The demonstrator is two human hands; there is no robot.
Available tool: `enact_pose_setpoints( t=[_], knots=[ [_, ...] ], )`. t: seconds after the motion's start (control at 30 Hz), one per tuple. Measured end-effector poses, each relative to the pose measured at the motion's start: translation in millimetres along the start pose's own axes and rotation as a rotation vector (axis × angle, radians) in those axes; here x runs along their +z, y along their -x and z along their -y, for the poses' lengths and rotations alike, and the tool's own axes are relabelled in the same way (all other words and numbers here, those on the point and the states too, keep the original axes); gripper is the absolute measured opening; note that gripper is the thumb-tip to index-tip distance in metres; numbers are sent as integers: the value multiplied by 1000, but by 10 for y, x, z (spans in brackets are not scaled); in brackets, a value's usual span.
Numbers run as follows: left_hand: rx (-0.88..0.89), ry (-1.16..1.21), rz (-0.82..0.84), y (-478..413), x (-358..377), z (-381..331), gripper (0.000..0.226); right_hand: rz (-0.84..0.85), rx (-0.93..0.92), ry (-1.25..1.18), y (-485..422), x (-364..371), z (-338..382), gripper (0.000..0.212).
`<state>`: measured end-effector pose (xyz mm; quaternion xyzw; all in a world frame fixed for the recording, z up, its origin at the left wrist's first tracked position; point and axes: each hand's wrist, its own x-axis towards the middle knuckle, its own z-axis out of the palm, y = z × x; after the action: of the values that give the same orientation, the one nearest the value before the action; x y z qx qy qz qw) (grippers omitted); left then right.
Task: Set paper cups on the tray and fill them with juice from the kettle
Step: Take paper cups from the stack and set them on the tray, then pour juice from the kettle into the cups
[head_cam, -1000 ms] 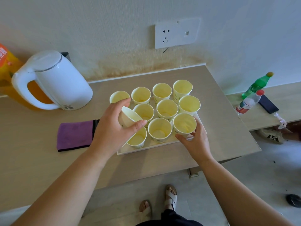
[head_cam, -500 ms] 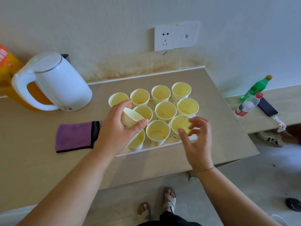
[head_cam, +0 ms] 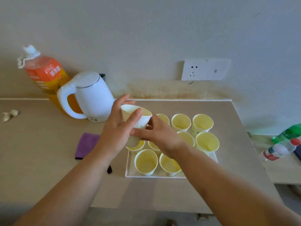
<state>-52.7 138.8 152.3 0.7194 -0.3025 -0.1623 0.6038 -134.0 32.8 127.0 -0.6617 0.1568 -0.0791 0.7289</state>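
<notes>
Holding a paper cup (head_cam: 138,117) tilted above the back left part of the tray (head_cam: 130,174), your left hand (head_cam: 117,129) wraps it from the left, with the thumb across its front and the fingers (head_cam: 123,99) curved behind it. The cup's mouth faces up and to the right. Your right hand (head_cam: 158,134) reaches in from the right and meets the same cup low on its side. Its forefinger lies across the cup's wall and its thumb is raised near the rim, so both hands are grasping this one cup.

The white tray lies on the counter (head_cam: 40,152) in front of you, and the other cups (head_cam: 202,123) stand upright on it in close rows. Your hands and right forearm hide some of them. Their insides look yellow, but you cannot tell how full they are.

The white kettle (head_cam: 92,97) stands on the counter to the left of the tray, near the wall, with its handle turned toward the left. An orange juice bottle (head_cam: 46,74) stands just behind it. A purple cloth (head_cam: 85,144) lies on the counter between the kettle and the tray's left edge, partly under your left wrist.

A wall socket (head_cam: 205,70) sits above the tray. A green bottle (head_cam: 290,132) and a clear bottle (head_cam: 280,150) with a red cap lie on a lower surface to the right.
</notes>
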Motion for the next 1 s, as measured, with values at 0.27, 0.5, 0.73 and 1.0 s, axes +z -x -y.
enact_pose_setpoints(
  t=[0.27, 0.5, 0.73, 1.0],
  knots=[
    [-264, -234, 49, -523, -489, 415, 54, -104, 40, 164, -836, -214, 57, 66],
    [-417, -728, 357, -1088, -828, 1269, 53, -305, 87, 434, -1858, -413, -150, 77],
    [-389, -774, 443, -1251, -887, 1875, 48, -331, 194, 554, -2538, -182, -544, 78],
    [-245, -1003, 578, -1260, -906, 1961, 59, -371, 228, 693, -2761, -80, -755, 74]
  ],
)
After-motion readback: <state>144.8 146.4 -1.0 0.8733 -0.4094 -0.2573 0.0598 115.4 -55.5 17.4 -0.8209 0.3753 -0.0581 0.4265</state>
